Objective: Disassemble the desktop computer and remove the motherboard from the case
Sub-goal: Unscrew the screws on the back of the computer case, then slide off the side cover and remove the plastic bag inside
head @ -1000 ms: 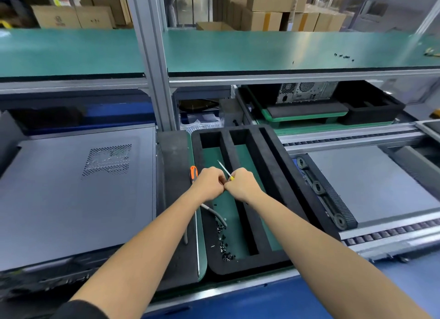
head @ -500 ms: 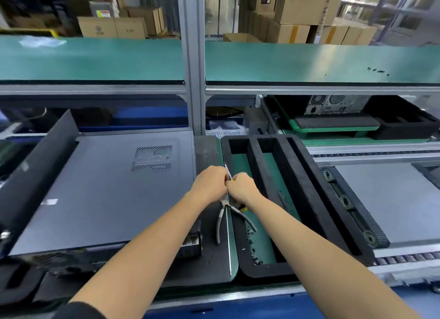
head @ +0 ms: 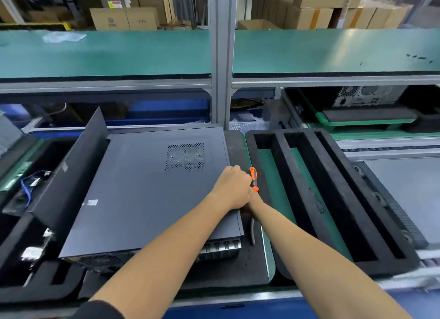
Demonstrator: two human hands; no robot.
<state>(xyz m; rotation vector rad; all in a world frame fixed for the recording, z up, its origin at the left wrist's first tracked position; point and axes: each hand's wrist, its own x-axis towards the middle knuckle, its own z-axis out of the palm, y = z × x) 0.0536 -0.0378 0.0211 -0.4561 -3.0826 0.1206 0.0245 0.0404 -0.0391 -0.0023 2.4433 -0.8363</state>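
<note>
The dark grey desktop case lies flat on a black foam mat, its vented side panel on top and closed. My left hand sits at the panel's right edge with its fingers curled; what they hold is hidden. Most of my right hand is covered by the left hand, low against the case's right side. An orange and black screwdriver handle shows just right of my left knuckles. A grey pliers handle lies on the mat below my right wrist.
A black foam tray with long slots over a green base lies to the right. A loose dark panel leans at the case's left. Another computer stands at the back right. An aluminium post rises behind the case.
Both hands left the foam tray, where they pinched a thin tool, and moved left to the case's right edge. The view swung left, and the thin tool is out of sight.
</note>
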